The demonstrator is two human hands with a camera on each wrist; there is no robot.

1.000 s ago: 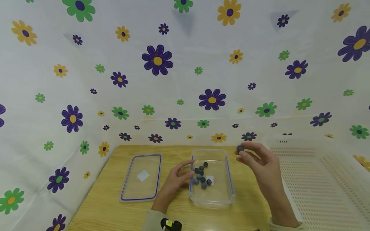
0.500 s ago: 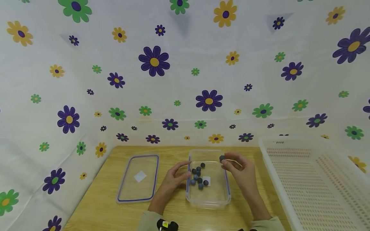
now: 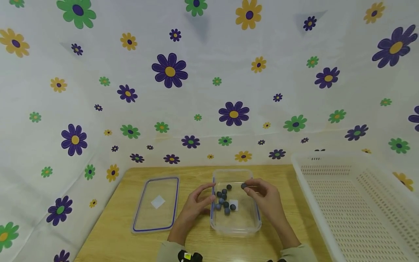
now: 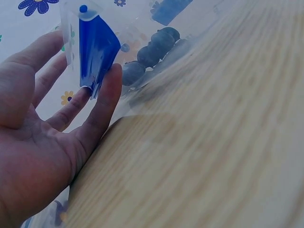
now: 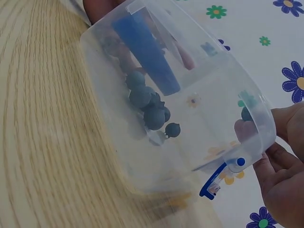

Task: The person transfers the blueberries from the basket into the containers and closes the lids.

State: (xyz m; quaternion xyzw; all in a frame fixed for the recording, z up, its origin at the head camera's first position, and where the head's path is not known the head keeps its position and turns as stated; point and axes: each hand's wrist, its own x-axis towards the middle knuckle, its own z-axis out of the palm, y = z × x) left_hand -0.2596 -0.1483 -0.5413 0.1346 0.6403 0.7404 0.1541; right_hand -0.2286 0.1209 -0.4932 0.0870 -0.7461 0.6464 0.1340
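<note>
My right hand (image 3: 264, 198) pinches a blueberry (image 3: 243, 186) between thumb and fingertips, over the right side of a clear plastic container (image 3: 240, 230). Through the wall, the right wrist view shows this blueberry (image 5: 246, 114) at the fingertips. Several loose blueberries (image 3: 226, 205) lie on the container's floor, mostly toward its left side. My left hand (image 3: 194, 209) holds the container's left side, its thumb and fingers at the rim and the blue latch (image 4: 96, 52). Part of the left fingers is hidden behind the latch in the left wrist view.
A clear lid with a blue seal (image 3: 158, 228) lies flat on the wooden table (image 3: 108, 233), left of the container. To the right stands a large white perforated basket (image 3: 327, 218). Flower-patterned cloth (image 3: 203, 102) hangs behind and at the sides.
My right hand has carried the blueberry leftward and down, from right of the container to above its inside. The left hand keeps its place at the container's side.
</note>
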